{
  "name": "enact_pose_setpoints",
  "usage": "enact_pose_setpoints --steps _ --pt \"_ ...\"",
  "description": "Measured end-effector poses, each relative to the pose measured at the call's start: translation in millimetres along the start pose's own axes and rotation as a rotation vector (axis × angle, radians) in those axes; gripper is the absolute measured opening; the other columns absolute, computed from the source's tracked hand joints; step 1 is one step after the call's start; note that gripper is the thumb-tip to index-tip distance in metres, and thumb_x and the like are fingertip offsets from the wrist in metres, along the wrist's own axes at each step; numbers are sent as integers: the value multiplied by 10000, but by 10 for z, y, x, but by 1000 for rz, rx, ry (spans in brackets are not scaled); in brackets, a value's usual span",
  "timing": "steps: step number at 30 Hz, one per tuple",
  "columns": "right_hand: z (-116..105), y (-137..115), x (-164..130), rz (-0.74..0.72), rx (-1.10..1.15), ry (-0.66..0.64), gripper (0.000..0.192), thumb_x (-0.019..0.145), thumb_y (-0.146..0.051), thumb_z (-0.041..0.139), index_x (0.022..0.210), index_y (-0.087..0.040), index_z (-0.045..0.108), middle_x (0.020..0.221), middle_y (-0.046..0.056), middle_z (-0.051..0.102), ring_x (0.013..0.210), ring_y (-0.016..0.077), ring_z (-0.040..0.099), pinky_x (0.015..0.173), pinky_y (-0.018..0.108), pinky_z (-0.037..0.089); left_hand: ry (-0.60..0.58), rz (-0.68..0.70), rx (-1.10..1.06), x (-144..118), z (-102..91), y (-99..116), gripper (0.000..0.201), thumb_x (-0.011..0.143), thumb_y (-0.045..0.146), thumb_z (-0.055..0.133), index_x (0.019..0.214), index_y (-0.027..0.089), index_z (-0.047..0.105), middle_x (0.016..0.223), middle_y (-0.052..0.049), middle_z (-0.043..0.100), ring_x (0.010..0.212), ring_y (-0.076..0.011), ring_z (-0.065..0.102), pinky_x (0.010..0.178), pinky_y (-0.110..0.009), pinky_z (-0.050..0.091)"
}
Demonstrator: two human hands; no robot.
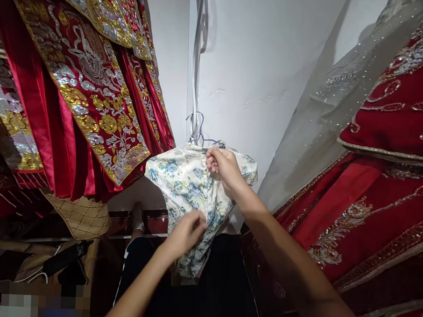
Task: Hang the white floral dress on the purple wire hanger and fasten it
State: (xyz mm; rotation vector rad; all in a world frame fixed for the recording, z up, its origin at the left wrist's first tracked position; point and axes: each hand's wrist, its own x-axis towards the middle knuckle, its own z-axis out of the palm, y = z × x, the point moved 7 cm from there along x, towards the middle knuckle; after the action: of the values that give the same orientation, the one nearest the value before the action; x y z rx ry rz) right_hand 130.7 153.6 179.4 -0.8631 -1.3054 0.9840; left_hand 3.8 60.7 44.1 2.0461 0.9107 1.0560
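Observation:
A short-sleeved floral blouse, white with blue and yellow flowers, hangs on a thin purple wire hanger in front of me. My right hand is closed in a pinch on the cloth just below the neckline, at the top of a seam or opening that runs down the middle. Lower on that same line, my left hand pinches the fabric between thumb and fingers. Whether the line is a zip or a row of buttons cannot be made out. The fingers hide part of it.
Red costumes with gold and silver embroidery hang at the left. A red beaded dress and a sheer sparkling veil are at the right. Behind stands a white wall with a pale strap. A black device with cables lies lower left.

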Motion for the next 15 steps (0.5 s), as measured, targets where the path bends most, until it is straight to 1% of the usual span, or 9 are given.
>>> enact_pose_setpoints --steps 1,2,3,5,6,9,12,14,15 --pt "22 -24 -47 -29 -38 -31 206 866 -315 552 739 -162 608 521 -16 581 399 55 407 399 178 271 41 34 -20 121 -173 125 135 949 294 519 975 210 622 932 -54 642 875 -204 602 777 -306 463" --pt "45 -49 -96 -50 -84 -63 212 870 -308 546 733 -162 612 517 -16 582 405 60 418 412 182 288 136 70 -28 249 -390 257 187 966 311 505 1085 217 613 970 -56 646 904 -202 608 800 -307 467" --pt "70 -78 -144 -67 -132 -96 222 876 -302 540 723 -161 617 510 -15 580 410 65 429 424 188 302 256 117 -9 371 -617 397 237 976 317 495 1173 223 587 953 -46 639 890 -193 609 808 -304 465" --pt "125 -151 -223 -105 -206 -154 246 892 -298 530 709 -162 621 492 -15 569 420 77 445 448 200 324 385 225 65 609 -933 676 365 983 307 498 1341 235 504 952 -40 634 859 -180 605 807 -302 464" --pt "146 -192 -251 -134 -229 -168 255 903 -303 525 712 -164 623 489 -15 564 428 83 450 460 206 332 390 274 119 723 -1009 798 349 981 303 507 1322 231 524 981 -45 637 876 -180 604 806 -299 463" --pt "143 -248 -284 -239 -250 -117 266 926 -338 519 738 -176 612 509 -18 546 460 100 457 492 227 345 355 388 310 953 -1044 1067 171 975 293 522 1022 190 650 965 -55 640 904 -185 591 815 -302 448" --pt "82 -60 -263 -272 -330 -37 287 928 -377 517 723 -186 577 530 -24 494 475 108 413 484 245 295 421 429 379 995 -1138 1146 166 973 263 520 898 171 636 909 -47 636 876 -172 579 816 -298 437" --pt "42 160 -246 -249 -439 -21 305 908 -365 525 656 -193 530 527 -31 429 482 107 355 485 258 248 573 405 308 953 -1399 1041 154 963 267 531 911 165 635 902 -42 637 861 -160 578 808 -290 440" --pt "22 263 -246 -238 -484 -22 321 896 -353 527 617 -198 494 527 -34 394 491 106 329 493 264 233 668 373 235 919 -1581 919 161 957 281 537 912 162 636 892 -40 634 846 -154 577 793 -282 444"
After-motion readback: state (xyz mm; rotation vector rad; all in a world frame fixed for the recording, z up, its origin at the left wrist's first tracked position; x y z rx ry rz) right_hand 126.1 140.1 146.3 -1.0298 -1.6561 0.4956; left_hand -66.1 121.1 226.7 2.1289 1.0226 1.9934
